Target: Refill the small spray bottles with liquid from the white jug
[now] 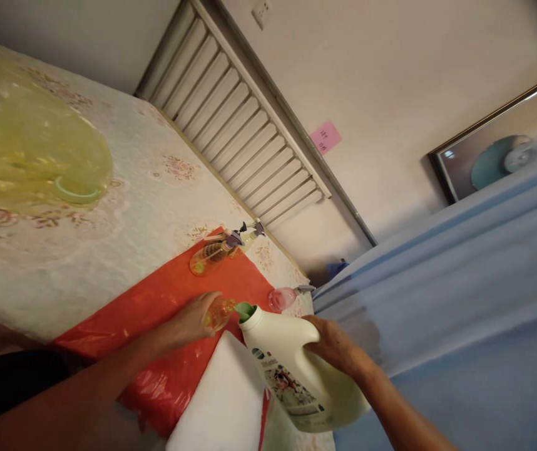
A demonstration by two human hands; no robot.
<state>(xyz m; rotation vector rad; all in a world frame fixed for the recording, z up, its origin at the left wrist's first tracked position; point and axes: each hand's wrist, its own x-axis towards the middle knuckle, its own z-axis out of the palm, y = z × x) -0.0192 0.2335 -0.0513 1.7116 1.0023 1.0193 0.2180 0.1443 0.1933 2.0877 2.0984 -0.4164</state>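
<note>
While the right hand [337, 344] kept a closed grip on the handle of a large white jug [291, 369], tilting its green spout toward a small yellow bottle [219, 312], the left hand [193, 319] wrapped that bottle on the red plastic sheet [156, 300] covering the worktop [146, 188]. Two spray bottles [221, 247] lay farther along the sheet, and a pink one [285, 297] lay just beyond the spout.

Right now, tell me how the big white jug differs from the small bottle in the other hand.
The white jug is large and opaque with a printed label; the small bottle is clear and yellowish. The jug is tipped, its green spout toward the bottle's mouth. The right hand grips the jug by its handle; the left hand wraps around the small bottle over the red sheet. Both are uncapped.
</note>
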